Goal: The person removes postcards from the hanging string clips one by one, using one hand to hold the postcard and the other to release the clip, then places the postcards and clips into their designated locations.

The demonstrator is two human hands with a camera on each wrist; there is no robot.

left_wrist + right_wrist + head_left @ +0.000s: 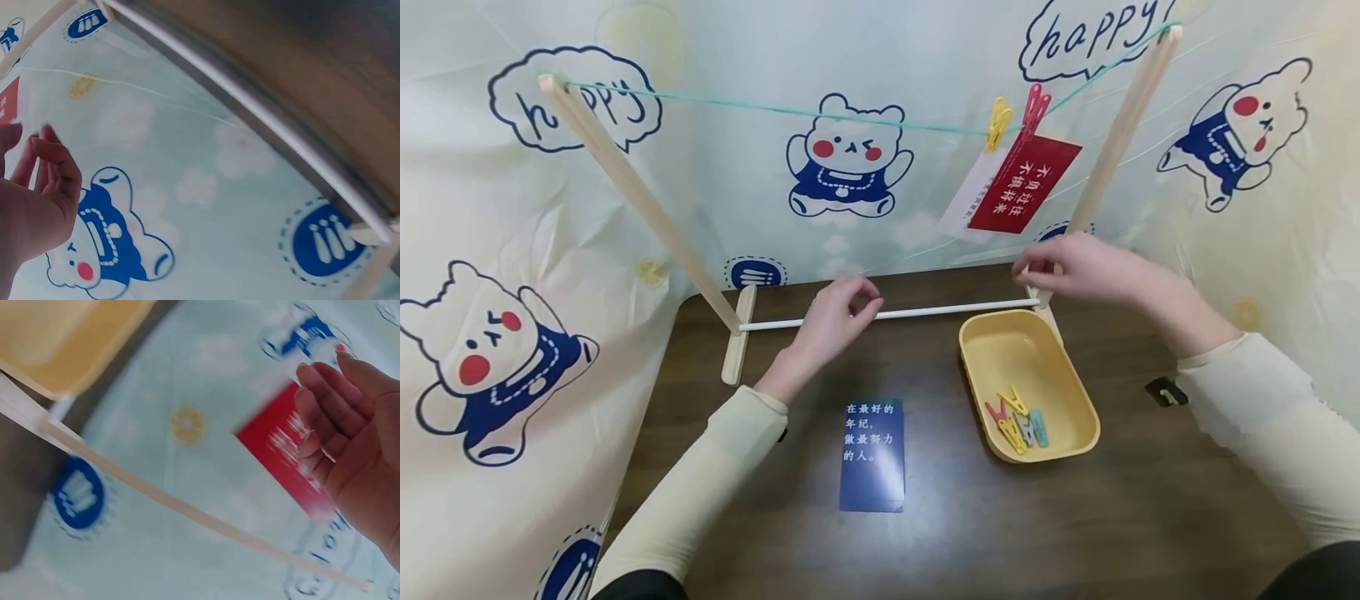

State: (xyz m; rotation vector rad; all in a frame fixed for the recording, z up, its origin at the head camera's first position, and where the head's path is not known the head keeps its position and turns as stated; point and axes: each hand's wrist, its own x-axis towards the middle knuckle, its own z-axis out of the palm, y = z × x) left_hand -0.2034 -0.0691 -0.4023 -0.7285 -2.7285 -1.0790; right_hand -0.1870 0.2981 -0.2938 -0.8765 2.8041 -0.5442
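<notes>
My left hand [835, 317] hovers near the white crossbar [940, 311], fingers loosely bent and holding nothing. Nothing is held by my right hand [1086, 265] either; it is just below the hanging cards, in front of the right wooden post [1123, 125]. From the green string [760, 107] hang a red card [1026, 187] with white writing and, partly behind it, a white card [966, 200]. A red clothespin [1034, 110] and a yellow clothespin [998, 123] clip them at the top. A blue card [872, 487] with white writing lies flat on the table.
The yellow tray [1080, 392], holding several small clothespins [1013, 429], stands at the foot of the right post. A left wooden post [640, 196] leans outward at its top. Patterned cloth [715, 200] with cartoon bears backs the dark table [970, 533]. A small black object [1167, 392] is by the right sleeve.
</notes>
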